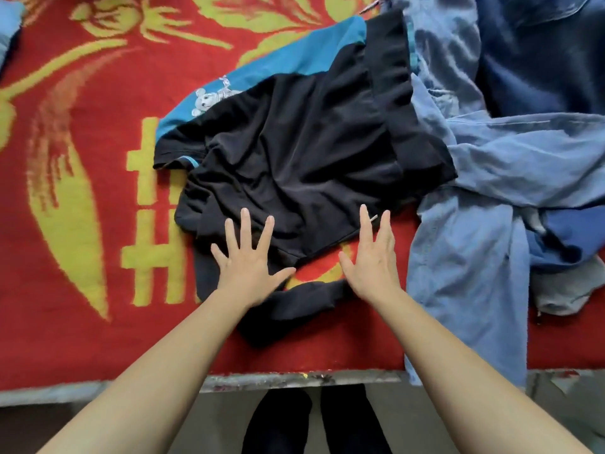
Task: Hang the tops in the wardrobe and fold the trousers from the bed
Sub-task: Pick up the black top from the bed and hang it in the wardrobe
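Observation:
A black garment (294, 152) lies crumpled on the red and yellow bedspread (82, 191) in the middle of the view. Under its far edge shows a teal garment (281, 60) with a small printed figure. My left hand (248, 257) lies flat with spread fingers on the black garment's near left edge. My right hand (373, 257) is open with straight fingers at the garment's near right hem, partly over bare bedspread. A light blue denim garment (465, 257) sprawls to the right and hangs over the bed's front edge.
A dark blue garment (540, 60) is heaped at the far right behind the denim. A grey cloth (563, 290) pokes out beneath it. The bed's front edge (294, 378) runs across the bottom, with my feet on the floor below.

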### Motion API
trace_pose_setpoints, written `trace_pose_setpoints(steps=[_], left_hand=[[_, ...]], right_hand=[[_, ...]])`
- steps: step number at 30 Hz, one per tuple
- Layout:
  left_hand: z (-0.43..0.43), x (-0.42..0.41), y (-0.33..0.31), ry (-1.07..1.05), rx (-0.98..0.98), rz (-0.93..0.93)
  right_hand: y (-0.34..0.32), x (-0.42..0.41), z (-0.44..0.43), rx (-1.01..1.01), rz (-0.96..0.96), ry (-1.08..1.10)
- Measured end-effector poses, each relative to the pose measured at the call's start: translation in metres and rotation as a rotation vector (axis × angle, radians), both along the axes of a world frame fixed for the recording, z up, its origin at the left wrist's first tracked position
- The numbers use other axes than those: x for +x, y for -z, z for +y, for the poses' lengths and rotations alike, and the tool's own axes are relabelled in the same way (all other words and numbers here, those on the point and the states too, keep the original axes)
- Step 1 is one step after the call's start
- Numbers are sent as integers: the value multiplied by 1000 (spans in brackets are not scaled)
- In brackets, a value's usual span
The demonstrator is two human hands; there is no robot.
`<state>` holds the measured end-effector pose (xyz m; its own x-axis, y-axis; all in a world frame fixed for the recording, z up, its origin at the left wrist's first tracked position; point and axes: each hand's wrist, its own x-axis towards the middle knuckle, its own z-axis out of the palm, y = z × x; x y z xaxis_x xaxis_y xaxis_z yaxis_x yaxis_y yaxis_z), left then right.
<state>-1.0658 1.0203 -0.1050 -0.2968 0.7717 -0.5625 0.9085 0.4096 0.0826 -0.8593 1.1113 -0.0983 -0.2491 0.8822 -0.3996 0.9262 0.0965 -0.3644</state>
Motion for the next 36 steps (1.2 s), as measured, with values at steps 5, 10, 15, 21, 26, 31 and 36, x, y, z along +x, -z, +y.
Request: trace_pose_setpoints(steps=[5, 10, 15, 21, 26, 31, 36], left_hand=[[-8, 0, 42, -33, 257, 90], [-10, -11, 22, -219, 277, 4], [-48, -15, 13, -355, 210, -119], [-99, -16, 4, -375, 170, -234], [-98, -25, 0, -1101, 337, -160], [-110, -56, 13, -1110, 186, -174], [-134, -61, 15, -925, 160, -188]], right_hand=[[49, -11, 8, 151, -76, -63], [57, -28, -2, 394, 58, -107], [33, -30, -26, 262, -2, -326], [10, -20, -54, -696, -370, -665], [-5, -42, -66, -867, -577, -805], [-8, -113, -44, 9, -124, -941], [3, -225, -28, 484, 80, -1012]])
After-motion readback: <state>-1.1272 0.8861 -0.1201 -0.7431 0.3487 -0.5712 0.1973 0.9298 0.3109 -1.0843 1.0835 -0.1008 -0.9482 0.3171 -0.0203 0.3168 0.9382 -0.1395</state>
